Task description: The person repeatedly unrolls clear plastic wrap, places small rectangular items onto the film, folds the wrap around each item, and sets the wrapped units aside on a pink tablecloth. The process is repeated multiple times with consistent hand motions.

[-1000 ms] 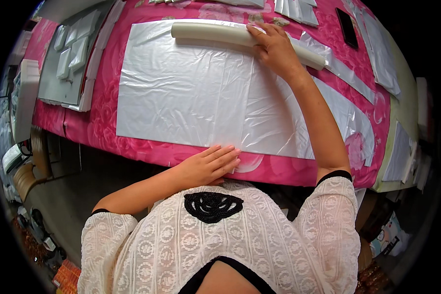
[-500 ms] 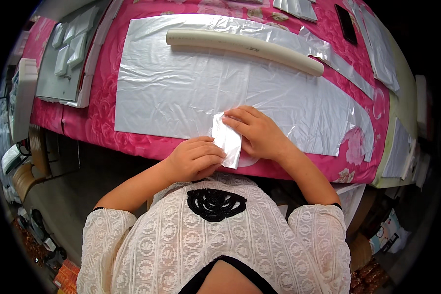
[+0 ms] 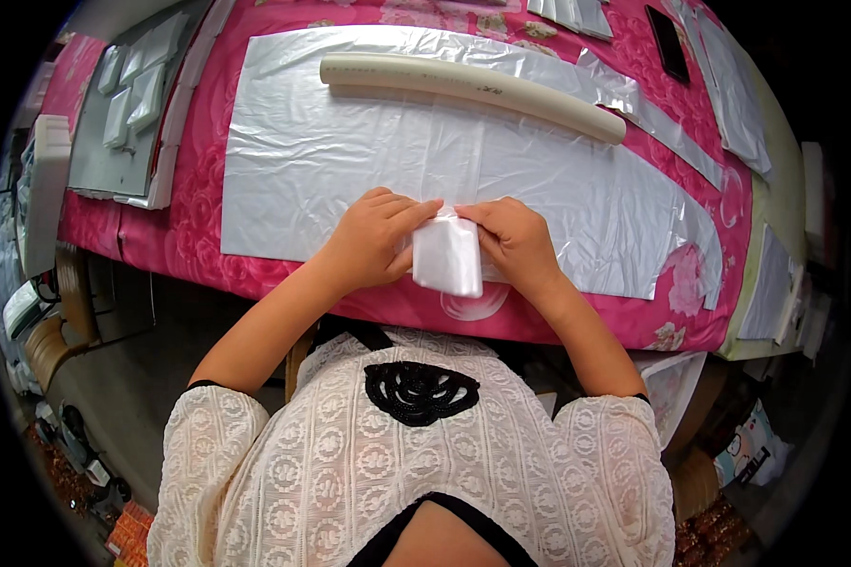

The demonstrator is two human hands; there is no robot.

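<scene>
Between my two hands is a small folded packet of shiny white plastic film (image 3: 447, 257), its near end hanging by the table's front edge. My left hand (image 3: 380, 236) pinches its far left corner, thumb and fingers together. Opposite, my right hand (image 3: 518, 241) grips the far right corner the same way. Both hands are over the near edge of a wide, wrinkled silvery-white plastic sheet (image 3: 303, 170) spread on the table. Across the far part of that sheet lies a long cream-coloured pipe (image 3: 473, 85), apart from my hands.
A pink flowered cloth (image 3: 199, 161) covers the table. At the left, several white folded packets (image 3: 147, 97) lie on a grey tray (image 3: 128, 170). Far right are a dark phone (image 3: 668, 45) and more plastic sheets (image 3: 728, 104). A wooden chair (image 3: 61, 340) stands at lower left.
Both hands have shifted to the packet's far corners, the left one moving forward. The packet has turned straighter and looks wider, its near end now uncovered by fingers.
</scene>
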